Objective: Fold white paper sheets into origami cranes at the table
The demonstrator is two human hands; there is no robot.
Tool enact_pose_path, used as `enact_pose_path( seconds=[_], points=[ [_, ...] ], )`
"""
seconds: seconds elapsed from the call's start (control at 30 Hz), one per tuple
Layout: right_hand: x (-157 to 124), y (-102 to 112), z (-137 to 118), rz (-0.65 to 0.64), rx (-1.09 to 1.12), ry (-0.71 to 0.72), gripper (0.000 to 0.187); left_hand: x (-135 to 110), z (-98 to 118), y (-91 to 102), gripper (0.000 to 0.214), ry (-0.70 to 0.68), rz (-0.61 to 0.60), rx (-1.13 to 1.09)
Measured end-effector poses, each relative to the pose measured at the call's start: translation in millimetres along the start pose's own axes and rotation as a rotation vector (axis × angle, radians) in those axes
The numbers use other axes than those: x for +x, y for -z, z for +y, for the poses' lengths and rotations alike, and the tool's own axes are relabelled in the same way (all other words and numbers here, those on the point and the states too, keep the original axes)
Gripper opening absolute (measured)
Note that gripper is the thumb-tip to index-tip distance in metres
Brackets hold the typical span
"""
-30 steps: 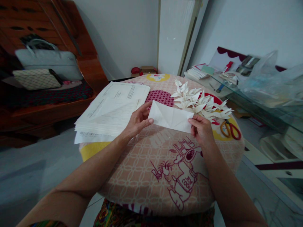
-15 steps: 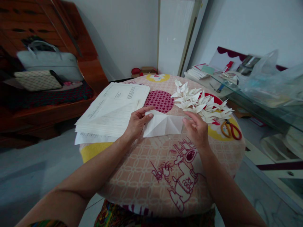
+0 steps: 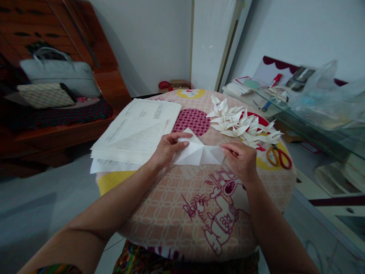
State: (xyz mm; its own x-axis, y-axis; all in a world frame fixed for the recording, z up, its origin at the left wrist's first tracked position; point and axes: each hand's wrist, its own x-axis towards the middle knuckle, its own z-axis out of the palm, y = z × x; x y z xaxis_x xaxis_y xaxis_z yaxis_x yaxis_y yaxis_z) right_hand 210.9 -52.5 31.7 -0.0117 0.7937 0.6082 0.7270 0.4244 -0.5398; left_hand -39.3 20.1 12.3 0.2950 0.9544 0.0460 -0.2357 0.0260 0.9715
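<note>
A creased sheet of white paper [image 3: 196, 153] is held between my two hands, just above the patterned tablecloth [image 3: 171, 205]. My left hand [image 3: 169, 148] pinches its left side between thumb and fingers. At the right edge, my right hand [image 3: 241, 156] grips the paper with thumb and fingertips. The upper left part of the sheet rises in a point, and fold lines meet near its middle. Beyond my right hand lies a cluster of white folded-paper pieces with pointed tips [image 3: 239, 121]. Left of my left hand is a thick stack of printed paper sheets [image 3: 134, 133].
Scissors [image 3: 278, 156] with orange and red handles lie at the table's right edge. A glass shelf [image 3: 308, 121] with a plastic bag [image 3: 319, 99] stands close on the right. A wooden bench [image 3: 108, 87] holding bags is at the left.
My right hand has closed on the paper's right edge, its fingers having been looser before. The paper's upper left part has lifted into a point.
</note>
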Motion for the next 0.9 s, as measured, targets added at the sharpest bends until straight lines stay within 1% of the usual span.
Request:
enact_pose_path(
  seconds=[0.1,0.2,0.27,0.37,0.47,0.53,0.63,0.7,0.77,0.83,0.9],
  points=[
    [0,2,-2,-0.045,-0.071,0.001,0.019,2,-1,5.0,0.046,0.017,-0.004,0.093],
    [-2,-1,3,-0.089,-0.073,-0.019,0.018,5,-3,8.8,0.06,0.088,-0.012,0.137],
    [-3,-4,8,-0.114,-0.022,-0.055,0.018,5,-4,9.6,0.061,0.14,-0.023,0.13],
    [-4,-5,12,-0.09,0.036,-0.137,0.018,4,-4,8.3,0.058,0.173,-0.042,0.093],
    [-4,-3,11,-0.069,0.018,-0.204,0.019,2,-3,5.7,0.058,0.129,-0.037,0.057],
    [-3,-1,10,-0.085,0.031,-0.227,0.023,0,-3,3.9,0.058,0.089,-0.018,0.044],
    [-1,0,8,-0.107,0.147,-0.302,0.028,-1,-3,1.0,0.058,0.048,0.025,0.001],
    [-1,-1,7,-0.083,0.284,-0.371,0.025,-3,-2,-0.9,0.058,0.032,0.037,-0.023],
    [-1,-2,5,-0.017,0.404,-0.412,0.026,-3,-2,-1.9,0.059,0.029,0.026,-0.014],
    [-1,-3,4,0.04,0.449,-0.417,0.028,-4,-2,-0.9,0.06,0.036,0.008,0.027],
    [-2,-5,6,0.051,0.427,-0.422,0.029,-2,-4,2.6,0.061,0.074,-0.02,0.091]
  ],
)
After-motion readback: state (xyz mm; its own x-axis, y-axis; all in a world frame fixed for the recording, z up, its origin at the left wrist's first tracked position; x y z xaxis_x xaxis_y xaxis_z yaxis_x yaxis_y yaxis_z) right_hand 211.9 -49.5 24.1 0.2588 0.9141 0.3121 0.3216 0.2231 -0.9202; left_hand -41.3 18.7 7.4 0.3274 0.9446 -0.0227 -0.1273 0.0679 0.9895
